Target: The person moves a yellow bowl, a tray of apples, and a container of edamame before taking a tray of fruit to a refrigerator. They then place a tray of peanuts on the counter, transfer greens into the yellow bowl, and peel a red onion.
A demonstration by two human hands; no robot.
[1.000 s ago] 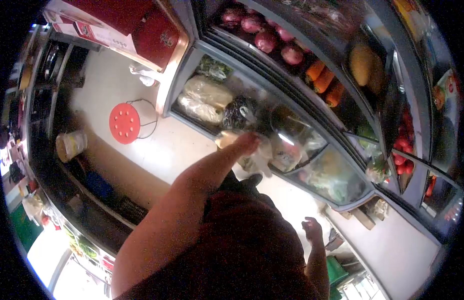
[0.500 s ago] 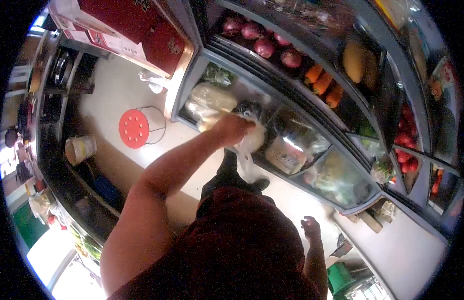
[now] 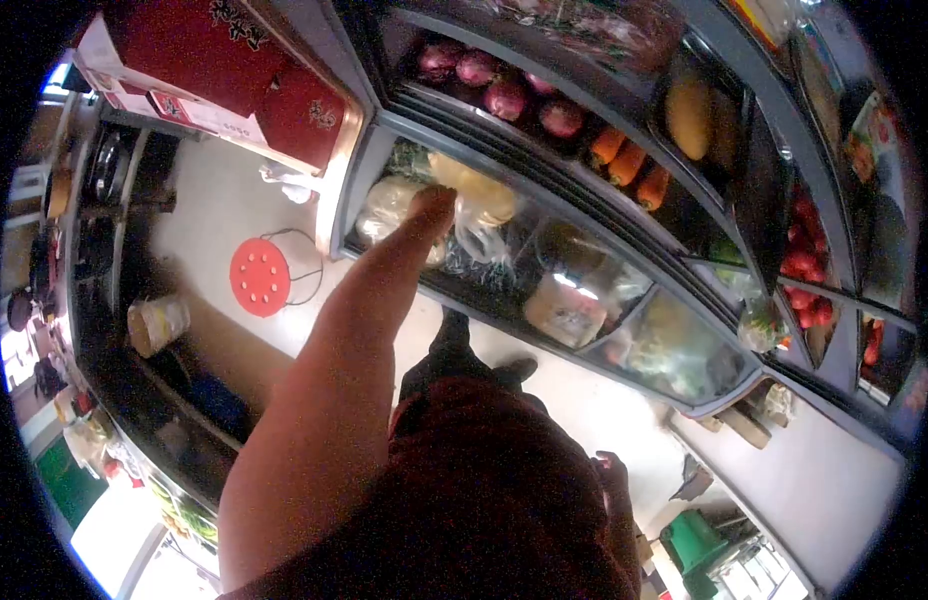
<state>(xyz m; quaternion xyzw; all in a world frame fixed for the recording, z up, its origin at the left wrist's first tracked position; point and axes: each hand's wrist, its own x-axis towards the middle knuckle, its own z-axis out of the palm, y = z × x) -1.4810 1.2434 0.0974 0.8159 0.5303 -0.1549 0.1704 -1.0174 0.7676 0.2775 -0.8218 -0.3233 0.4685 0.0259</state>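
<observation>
My left hand (image 3: 437, 207) reaches into the lower shelf of a refrigerated display case, its fingers closed on a clear plastic bag (image 3: 481, 240). Pale yellowish contents, which I cannot name, show in the bag's upper part. Close by on the left lies another plastic bag (image 3: 389, 205) with pale contents. Leafy greens (image 3: 409, 158) sit behind it. My right hand (image 3: 611, 475) hangs low beside my body, away from the case, with nothing in it and its fingers loosely apart; part of it is hidden by my shirt.
Red onions (image 3: 506, 98), carrots (image 3: 627, 163) and a yellow oblong item (image 3: 690, 115) fill the shelf above. A wrapped package (image 3: 566, 310) lies right of my left hand. On the floor stand a red stool (image 3: 260, 277) and a white bucket (image 3: 159, 325). Red boxes (image 3: 224, 70) stand at upper left.
My left hand has moved left and deeper into the case with the plastic bag, which was hanging over the front edge. My right hand has drawn slightly closer to my body.
</observation>
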